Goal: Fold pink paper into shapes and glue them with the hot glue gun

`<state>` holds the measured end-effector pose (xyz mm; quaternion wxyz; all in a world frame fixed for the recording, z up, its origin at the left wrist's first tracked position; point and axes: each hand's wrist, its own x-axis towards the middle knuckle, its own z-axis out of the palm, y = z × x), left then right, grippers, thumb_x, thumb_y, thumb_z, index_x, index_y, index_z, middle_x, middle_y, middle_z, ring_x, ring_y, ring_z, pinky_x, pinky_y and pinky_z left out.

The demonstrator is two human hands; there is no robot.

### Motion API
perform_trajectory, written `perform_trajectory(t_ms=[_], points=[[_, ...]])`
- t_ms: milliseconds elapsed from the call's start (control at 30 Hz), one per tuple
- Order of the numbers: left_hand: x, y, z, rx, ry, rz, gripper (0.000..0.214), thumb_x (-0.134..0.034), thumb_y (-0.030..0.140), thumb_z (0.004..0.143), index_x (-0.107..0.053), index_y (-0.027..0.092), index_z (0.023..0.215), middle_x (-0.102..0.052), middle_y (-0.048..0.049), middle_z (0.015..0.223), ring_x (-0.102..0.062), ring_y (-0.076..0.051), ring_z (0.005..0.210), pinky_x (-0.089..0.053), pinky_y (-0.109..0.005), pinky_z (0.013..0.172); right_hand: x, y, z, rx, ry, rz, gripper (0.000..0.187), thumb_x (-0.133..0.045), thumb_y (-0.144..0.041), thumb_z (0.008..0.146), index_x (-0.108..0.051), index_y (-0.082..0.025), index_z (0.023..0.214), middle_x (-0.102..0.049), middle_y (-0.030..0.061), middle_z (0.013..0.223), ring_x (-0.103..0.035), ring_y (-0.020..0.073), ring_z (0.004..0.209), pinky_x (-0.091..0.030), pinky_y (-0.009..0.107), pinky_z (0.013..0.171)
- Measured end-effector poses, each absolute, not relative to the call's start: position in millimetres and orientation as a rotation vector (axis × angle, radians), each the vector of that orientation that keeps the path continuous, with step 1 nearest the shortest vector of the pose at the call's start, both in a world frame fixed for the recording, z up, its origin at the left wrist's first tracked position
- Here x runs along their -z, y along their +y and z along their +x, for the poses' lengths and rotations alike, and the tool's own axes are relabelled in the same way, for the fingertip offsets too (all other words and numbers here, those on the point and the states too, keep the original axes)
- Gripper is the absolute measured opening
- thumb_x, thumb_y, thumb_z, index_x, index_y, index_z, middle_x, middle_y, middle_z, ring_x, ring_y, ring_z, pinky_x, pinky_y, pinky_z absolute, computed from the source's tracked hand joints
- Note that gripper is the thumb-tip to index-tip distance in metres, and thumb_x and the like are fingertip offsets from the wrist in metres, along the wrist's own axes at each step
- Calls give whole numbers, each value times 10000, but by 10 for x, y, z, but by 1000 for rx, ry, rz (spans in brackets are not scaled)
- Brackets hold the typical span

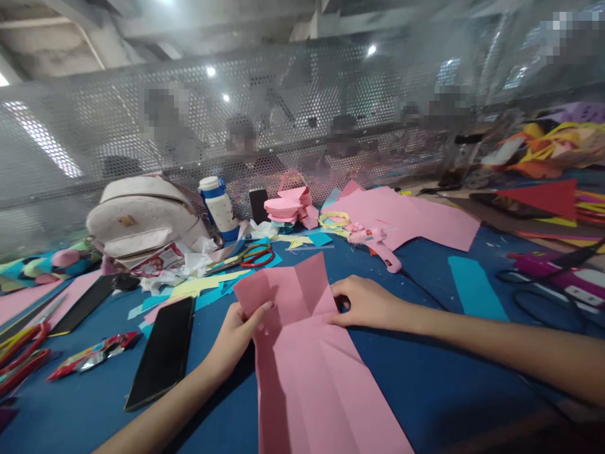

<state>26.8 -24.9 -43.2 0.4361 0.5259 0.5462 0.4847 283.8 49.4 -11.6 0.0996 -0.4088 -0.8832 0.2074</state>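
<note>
A long sheet of pink paper (pixel 312 372) with several creases stretches from the near edge of the view up to my hands. Its far end is folded upward into standing flaps. My left hand (pixel 243 331) grips the left edge, thumb on the inner face and fingers behind. At the right edge, my right hand (pixel 362 302) pinches the paper near a crease, its fingers curled and partly hidden by the flap. Beyond the paper lies a pink glue gun (pixel 378 243), and red-handled scissors (pixel 255 255) rest among paper scraps.
A black phone (pixel 163 353) and a snack wrapper (pixel 94 356) lie to the left, near more scissors (pixel 23 353). Behind are a white backpack (pixel 142 214), a bottle (pixel 220 205) and pink sheets (pixel 401 214). A blue strip (pixel 476 287) and a purple power strip (pixel 558 274) with cables lie right.
</note>
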Motion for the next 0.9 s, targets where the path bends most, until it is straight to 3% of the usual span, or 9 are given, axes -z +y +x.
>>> perform_trajectory(t_ms=[233,533,733,900], points=[[440,-277,246,-1208,1295,1240,328,-702,467,792,-684,140,769,-669,-10,708,-586,-124,619,-474,-211,594,198,452,2824,-614,-2608,-1255,275,-712,-443,691,-665,-172,697,-689,54,825,-602,193,697,-343,254,549],[457,-310,208,-1223,1221,1108,332,-768,453,734,-717,144,844,-700,-21,766,-620,-138,669,-500,-218,624,198,412,2818,-762,-2528,-1153,170,-677,-346,751,-712,-191,812,-708,35,827,-612,181,714,-364,243,574],[465,-283,201,-1242,1228,1143,288,-732,427,781,-733,150,858,-727,-35,834,-641,-157,748,-502,-220,668,213,489,2858,-728,-2455,-1173,235,-709,-386,752,-660,-170,673,-661,2,672,-546,141,622,-310,243,550],[435,-275,227,-1245,1283,1156,318,-722,447,782,-728,140,861,-730,-40,849,-638,-160,767,-495,-220,684,209,481,2871,-742,-2456,-1118,226,-722,-354,755,-650,-172,641,-630,-14,664,-524,126,622,-302,237,561]])
